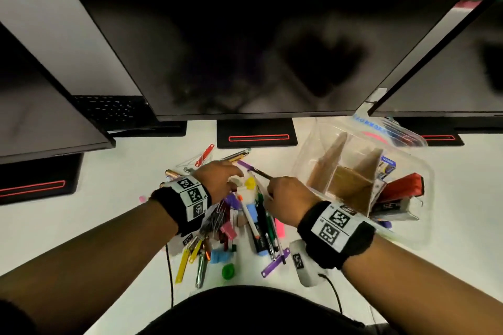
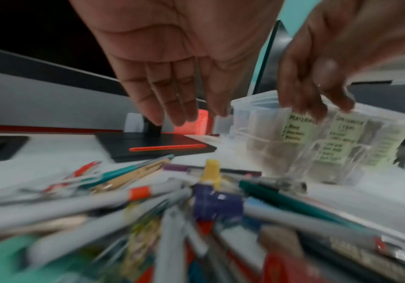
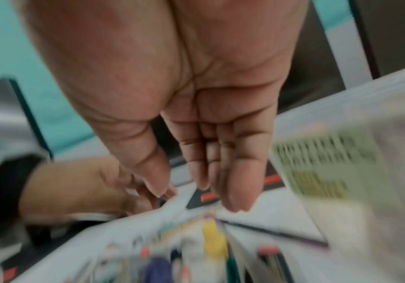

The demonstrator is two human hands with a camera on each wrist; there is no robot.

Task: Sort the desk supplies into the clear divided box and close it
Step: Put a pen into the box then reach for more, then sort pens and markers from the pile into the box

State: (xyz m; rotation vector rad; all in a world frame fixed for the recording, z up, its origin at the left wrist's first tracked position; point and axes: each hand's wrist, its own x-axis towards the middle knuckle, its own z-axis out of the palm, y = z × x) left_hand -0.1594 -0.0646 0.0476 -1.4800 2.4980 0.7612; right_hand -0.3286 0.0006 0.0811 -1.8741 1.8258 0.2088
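Here, clear box [image 1: 321, 155] open beside pile [image 1: 245, 215], red stapler [image 1: 402, 187] inside. Left hand [image 1: 217, 177] and right hand [image 1: 288, 198] above pile, fingers straight, holding nothing. Green labels [image 2: 298, 126] on box, left wrist view only.

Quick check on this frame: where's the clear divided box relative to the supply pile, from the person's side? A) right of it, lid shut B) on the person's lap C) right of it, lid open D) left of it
C: in the head view the clear divided box sits right of the supply pile, its cardboard dividers exposed from above and the lid tipped back behind it.
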